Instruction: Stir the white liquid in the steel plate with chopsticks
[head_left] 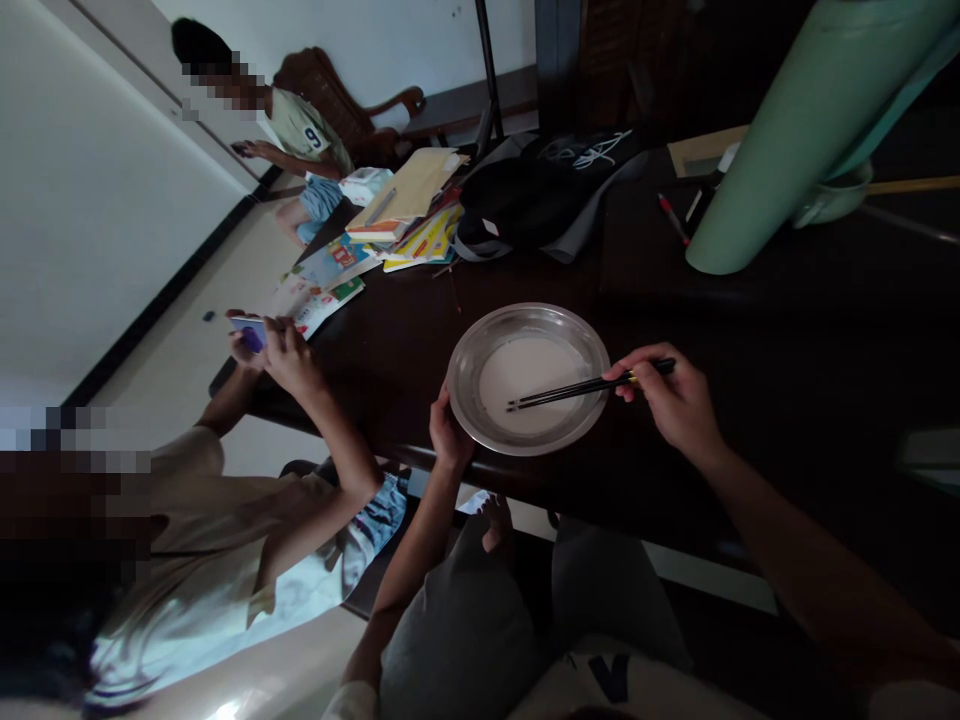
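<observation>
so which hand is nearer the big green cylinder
Right. The right hand, holding black chopsticks, is on the near side of the green cylinder, close to its base; the left hand is farther off, at the near left edge of the metal bowl.

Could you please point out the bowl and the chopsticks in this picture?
Bowl [466, 385]: head view, left side of its inner wall.
Chopsticks [589, 386]: head view, middle of their shafts.

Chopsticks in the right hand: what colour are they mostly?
The chopsticks are mostly black, seen best in the head view.
</observation>
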